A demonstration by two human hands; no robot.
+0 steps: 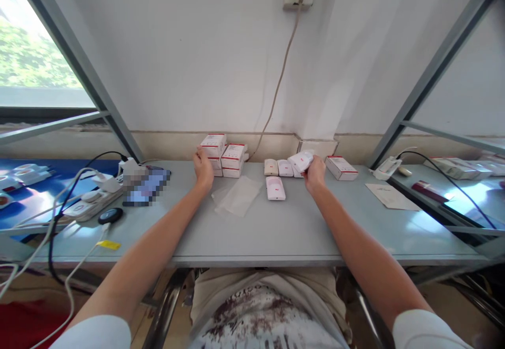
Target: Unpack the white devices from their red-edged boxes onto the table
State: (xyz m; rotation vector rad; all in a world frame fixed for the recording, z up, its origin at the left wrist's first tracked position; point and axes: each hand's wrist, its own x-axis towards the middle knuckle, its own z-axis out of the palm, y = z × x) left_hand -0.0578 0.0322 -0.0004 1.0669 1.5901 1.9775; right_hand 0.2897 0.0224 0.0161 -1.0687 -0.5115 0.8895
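My left hand (203, 170) rests against the left side of the stacked small white boxes (214, 146), fingers extended along it and not wrapped round a box. My right hand (315, 174) grips a white plastic device (301, 161) with a small red mark, tilted and raised over the right end of a row of similar devices. In that row stand a cream device (271, 167) and a white device (284, 168); another is partly hidden beneath the held one. In front of them lies a single white device (275, 188).
Translucent plastic bags (239, 196) lie mid-table. A white box (341, 168) sits right of my right hand, with a paper sheet (392, 196) beyond. At left are a phone (147, 187), a power strip (92, 204), a black puck (110, 215) and cables. Metal posts flank the table.
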